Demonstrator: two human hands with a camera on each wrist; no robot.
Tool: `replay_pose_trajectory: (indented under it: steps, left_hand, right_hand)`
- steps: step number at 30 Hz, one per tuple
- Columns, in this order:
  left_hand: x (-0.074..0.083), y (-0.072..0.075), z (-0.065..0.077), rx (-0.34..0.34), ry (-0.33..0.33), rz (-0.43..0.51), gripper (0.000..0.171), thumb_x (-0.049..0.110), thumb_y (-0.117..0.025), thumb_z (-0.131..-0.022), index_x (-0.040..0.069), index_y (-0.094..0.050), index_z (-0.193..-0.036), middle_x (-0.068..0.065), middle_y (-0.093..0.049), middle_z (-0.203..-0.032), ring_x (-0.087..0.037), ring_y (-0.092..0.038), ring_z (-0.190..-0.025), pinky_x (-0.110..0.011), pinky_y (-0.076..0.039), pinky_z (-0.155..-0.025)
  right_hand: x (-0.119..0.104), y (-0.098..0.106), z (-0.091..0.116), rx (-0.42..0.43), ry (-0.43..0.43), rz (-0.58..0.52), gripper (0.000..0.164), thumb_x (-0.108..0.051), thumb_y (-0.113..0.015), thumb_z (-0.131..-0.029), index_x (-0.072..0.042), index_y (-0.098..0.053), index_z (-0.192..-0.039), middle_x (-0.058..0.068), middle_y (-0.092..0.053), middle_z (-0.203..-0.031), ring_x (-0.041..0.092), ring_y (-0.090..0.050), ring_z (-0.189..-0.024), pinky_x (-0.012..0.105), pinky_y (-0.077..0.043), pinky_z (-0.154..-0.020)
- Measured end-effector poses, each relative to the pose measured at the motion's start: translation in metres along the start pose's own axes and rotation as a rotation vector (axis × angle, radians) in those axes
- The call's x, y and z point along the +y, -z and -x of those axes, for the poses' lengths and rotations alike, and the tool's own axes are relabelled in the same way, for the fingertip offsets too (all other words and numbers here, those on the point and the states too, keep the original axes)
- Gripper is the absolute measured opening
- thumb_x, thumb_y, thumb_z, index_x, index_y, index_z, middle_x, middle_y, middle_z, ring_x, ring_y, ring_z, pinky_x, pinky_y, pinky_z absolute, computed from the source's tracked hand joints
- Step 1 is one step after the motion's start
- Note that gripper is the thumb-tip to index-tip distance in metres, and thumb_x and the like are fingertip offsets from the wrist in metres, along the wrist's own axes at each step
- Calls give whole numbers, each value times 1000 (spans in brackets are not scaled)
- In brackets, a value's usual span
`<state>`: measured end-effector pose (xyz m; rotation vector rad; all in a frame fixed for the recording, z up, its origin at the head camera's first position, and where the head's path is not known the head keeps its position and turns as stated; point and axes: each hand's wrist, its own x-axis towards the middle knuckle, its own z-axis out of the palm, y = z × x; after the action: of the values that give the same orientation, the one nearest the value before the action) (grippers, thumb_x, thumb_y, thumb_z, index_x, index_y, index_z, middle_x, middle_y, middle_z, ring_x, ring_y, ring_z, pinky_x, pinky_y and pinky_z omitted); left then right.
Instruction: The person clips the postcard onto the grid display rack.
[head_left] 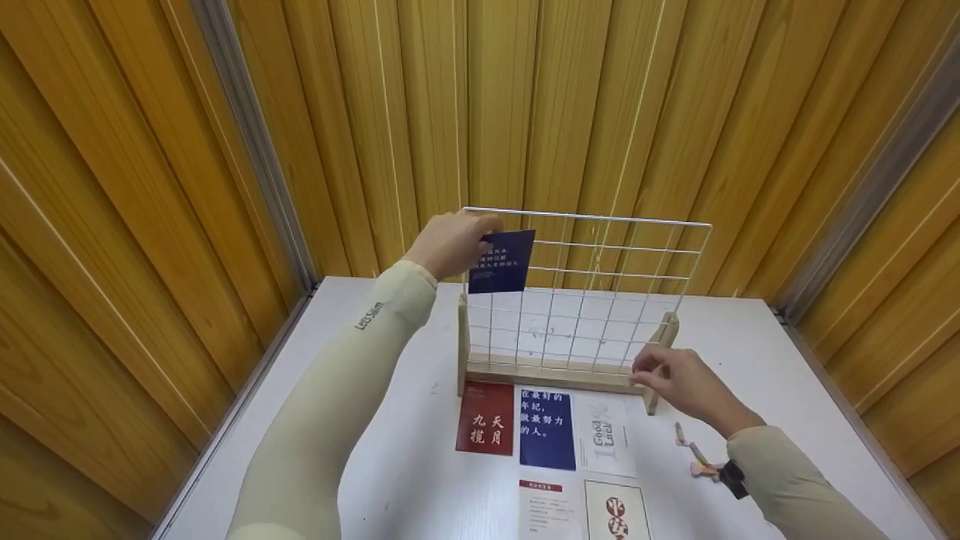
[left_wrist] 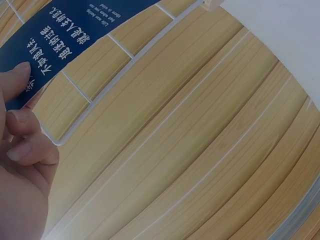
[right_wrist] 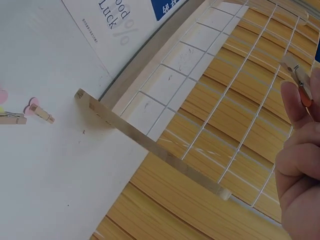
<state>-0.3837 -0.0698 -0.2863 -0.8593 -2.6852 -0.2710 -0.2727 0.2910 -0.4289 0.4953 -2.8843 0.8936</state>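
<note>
My left hand (head_left: 454, 241) pinches a dark blue card (head_left: 504, 262) with white writing against the upper left corner of a white wire grid (head_left: 592, 300). In the left wrist view the thumb lies on the card's printed face (left_wrist: 60, 40). My right hand (head_left: 686, 382) is near the grid's lower right corner. The right wrist view shows it pinching a small wooden clothespin (right_wrist: 297, 72) between thumb and finger, with an orange-red bit at its lower end. A wooden base (head_left: 555, 375) carries the grid upright.
In front of the base lie a red card (head_left: 486, 420), a blue card (head_left: 547, 431), a white "Good Luck" card (head_left: 604, 436) and two more cards nearer me. Several clothespins (head_left: 701, 461) lie by my right wrist. Wood-look walls (head_left: 525, 112) enclose the white table (head_left: 405, 450).
</note>
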Motion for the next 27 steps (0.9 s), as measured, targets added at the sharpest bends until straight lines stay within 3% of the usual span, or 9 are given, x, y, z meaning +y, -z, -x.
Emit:
replay_pose_trajectory:
  steps: [7, 16, 20, 27]
  left_hand:
    - [-6, -4, -2, 144, -49, -85, 18, 15, -64, -97, 14, -71, -114, -3, -72, -108, -20, -64, -96, -39, -56, -83]
    - [-14, -10, 0, 361, -74, -146, 18, 14, -64, -97, 9, -71, -112, -6, -66, -103, -20, -60, -91, -35, -57, -79]
    - [-18, -13, -3, 445, -73, -141, 16, 15, -67, -94, 10, -73, -107, -5, -64, -106, -24, -56, -98, -38, -50, -84]
    - [-22, -17, -6, 469, 3, -76, 20, 22, -70, -92, 16, -76, -110, 0, -70, -114, -26, -55, -110, -52, -31, -99]
  right_hand:
    - [3, -9, 5, 28, 27, 48, 7, -17, -74, -90, -16, -70, -96, -10, -65, -86, 12, -56, -78, 27, -50, -71]
    - [2, -17, 8, 6, -9, 30, 7, -17, -73, -91, -15, -69, -96, -9, -66, -88, 12, -56, -78, 28, -51, -71]
    - [3, -17, 9, 17, -7, 34, 6, -17, -73, -91, -16, -69, -95, -9, -66, -88, 13, -58, -80, 32, -53, -75]
    - [5, -16, 11, 29, 9, 40, 5, -20, -73, -91, -18, -70, -95, -10, -66, -91, 13, -59, -85, 42, -53, -82]
